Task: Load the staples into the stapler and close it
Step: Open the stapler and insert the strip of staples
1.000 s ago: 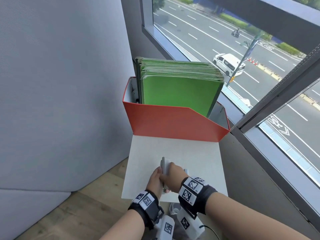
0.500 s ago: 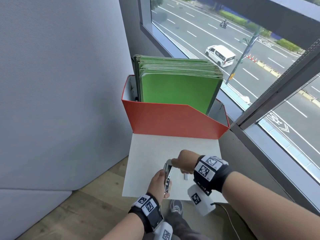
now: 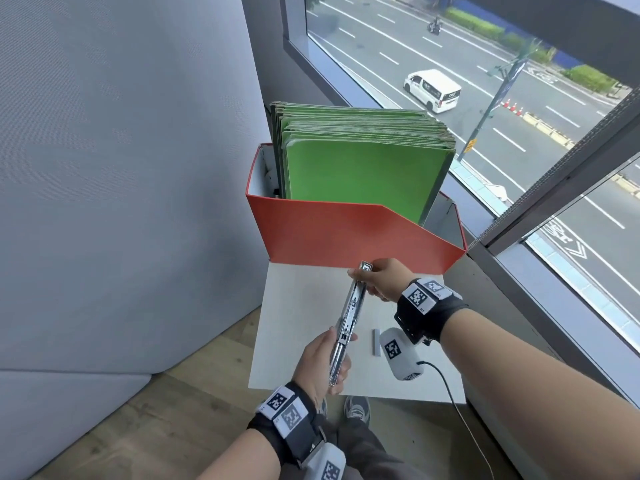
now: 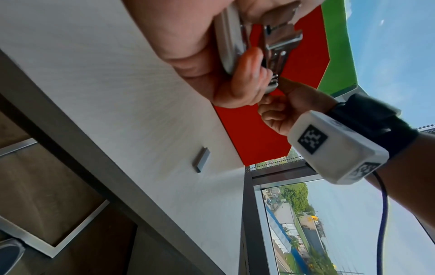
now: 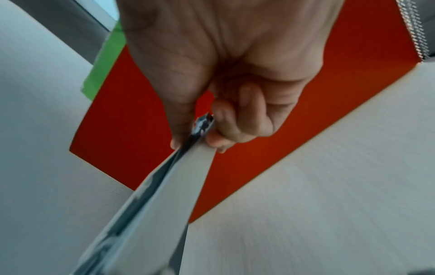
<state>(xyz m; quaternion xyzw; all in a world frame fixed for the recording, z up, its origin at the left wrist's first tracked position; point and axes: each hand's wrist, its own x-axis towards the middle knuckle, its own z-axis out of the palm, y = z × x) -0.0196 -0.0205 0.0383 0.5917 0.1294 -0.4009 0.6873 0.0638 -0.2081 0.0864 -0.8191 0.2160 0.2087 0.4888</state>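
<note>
A silver-grey stapler (image 3: pixel 349 318) is swung wide open and stretched out long above the white table (image 3: pixel 301 306). My left hand (image 3: pixel 323 362) grips its near end, the base (image 4: pixel 229 46), with fingers curled round it. My right hand (image 3: pixel 377 278) pinches the far tip of the lifted top arm (image 5: pixel 164 186) between thumb and fingers. The metal channel faces up in the head view. A small grey strip of staples (image 3: pixel 376 342) lies flat on the table to the right of the stapler, under my right wrist; it also shows as the staples (image 4: pixel 202 159) in the left wrist view.
An orange file box (image 3: pixel 346 233) full of green folders (image 3: pixel 360 174) stands at the table's far edge. A grey partition wall (image 3: pixel 121 168) is at the left, a window ledge (image 3: pixel 540 271) at the right. My shoes (image 3: pixel 356 407) and the wooden floor show below the near table edge.
The two hands started close together on the closed stapler. My right hand has pulled the top arm up and away toward the box, so the stapler now lies fully open. The staple strip has become visible.
</note>
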